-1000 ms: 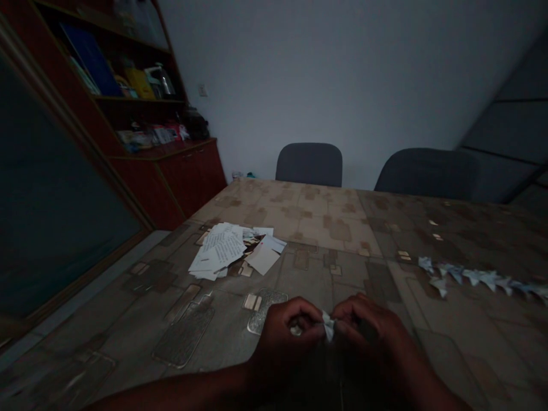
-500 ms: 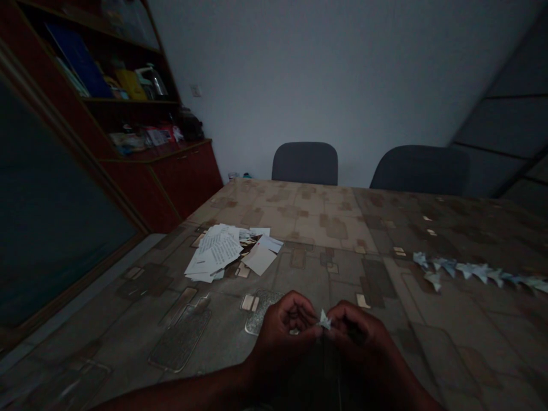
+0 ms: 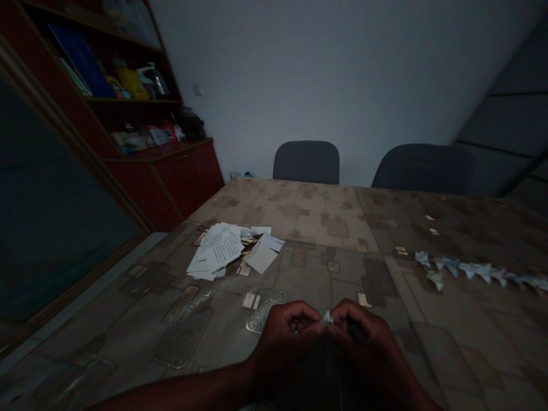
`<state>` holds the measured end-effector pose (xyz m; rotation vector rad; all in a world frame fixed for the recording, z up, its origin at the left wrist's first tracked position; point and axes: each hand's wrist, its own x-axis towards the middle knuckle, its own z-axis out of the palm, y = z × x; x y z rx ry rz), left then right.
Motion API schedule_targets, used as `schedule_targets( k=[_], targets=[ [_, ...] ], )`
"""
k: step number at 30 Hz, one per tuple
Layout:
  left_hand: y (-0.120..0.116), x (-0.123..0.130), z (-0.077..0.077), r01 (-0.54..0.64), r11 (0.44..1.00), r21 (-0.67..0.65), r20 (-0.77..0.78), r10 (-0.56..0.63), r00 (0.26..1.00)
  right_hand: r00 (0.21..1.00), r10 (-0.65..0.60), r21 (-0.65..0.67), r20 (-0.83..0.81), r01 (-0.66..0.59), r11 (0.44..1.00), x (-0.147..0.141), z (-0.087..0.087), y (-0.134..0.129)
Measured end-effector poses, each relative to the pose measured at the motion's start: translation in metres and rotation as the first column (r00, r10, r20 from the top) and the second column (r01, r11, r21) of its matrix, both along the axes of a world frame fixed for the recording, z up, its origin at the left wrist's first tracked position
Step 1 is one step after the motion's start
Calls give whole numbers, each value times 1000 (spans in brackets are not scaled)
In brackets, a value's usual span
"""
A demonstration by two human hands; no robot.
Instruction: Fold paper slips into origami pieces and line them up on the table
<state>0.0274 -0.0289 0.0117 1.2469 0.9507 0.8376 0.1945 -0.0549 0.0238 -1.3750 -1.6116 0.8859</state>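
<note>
A small folded paper piece [image 3: 327, 318], pale and pointed at the top, is pinched between both hands near the table's front. My left hand [image 3: 289, 328] grips its left side with thumb and forefinger, the other fingers curled in. From the right, my right hand [image 3: 357, 328] closes on the same piece with its fingertips. Most of the paper is hidden by the fingers. Over on the right of the table lies a row of several similar folded paper pieces [image 3: 475, 270], with one piece [image 3: 435, 278] a little in front of the row.
A loose pile of printed paper sheets [image 3: 218, 251] lies left of centre on the patterned tablecloth [image 3: 299, 211]. Two grey chairs [image 3: 306, 161] stand at the far side, against the wall. A red cabinet [image 3: 188, 177] with filled shelves is at the back left.
Both hands have come closer together and their fingers have dipped slightly. Less of the folded paper piece shows between them now. The view has shifted a little.
</note>
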Motion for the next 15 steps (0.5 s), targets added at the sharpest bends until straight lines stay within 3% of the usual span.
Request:
schedule_targets(
  k=[10,15],
  targets=[
    [0,1,0,29,999,-39,4,-29,1000,1000,3,-48,-22,-4,999,0,0,0],
    [1,1,0,47,997,57,-72,-43,996,999,27,-71,-17,-28,997,0,-6,0]
  ],
)
